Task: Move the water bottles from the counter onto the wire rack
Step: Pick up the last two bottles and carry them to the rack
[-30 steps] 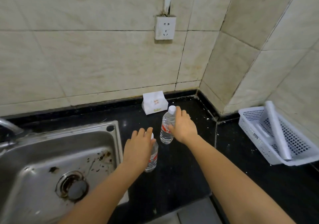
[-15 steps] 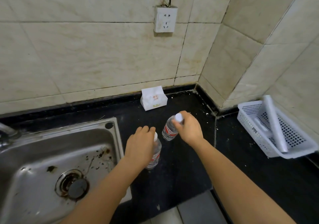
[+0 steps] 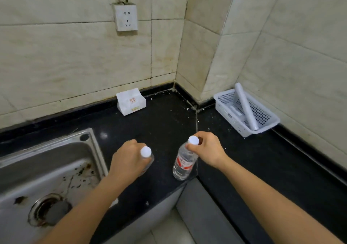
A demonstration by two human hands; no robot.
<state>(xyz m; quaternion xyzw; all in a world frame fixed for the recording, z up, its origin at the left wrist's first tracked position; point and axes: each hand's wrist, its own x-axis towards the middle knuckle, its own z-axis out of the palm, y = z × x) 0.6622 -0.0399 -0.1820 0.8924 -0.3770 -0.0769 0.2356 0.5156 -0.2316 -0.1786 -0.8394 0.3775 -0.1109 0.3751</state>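
My left hand (image 3: 129, 162) grips the left bottle (image 3: 148, 154) below its cap. My right hand (image 3: 208, 151) pinches the right bottle (image 3: 185, 162) at the neck, tilted, at the near tabletop (image 3: 165, 123) edge. I think such a thin pinch may let it slip. No rack is visible.

One view only: head-worn wide-angle cam, facing forward and steeply down into the counter (image 3: 165, 123) corner. Close: forearms (image 3: 262, 196) enter from bottom edge. Sink (image 3: 56, 168) lower left, tiled walls (image 3: 75, 59) fill top half.
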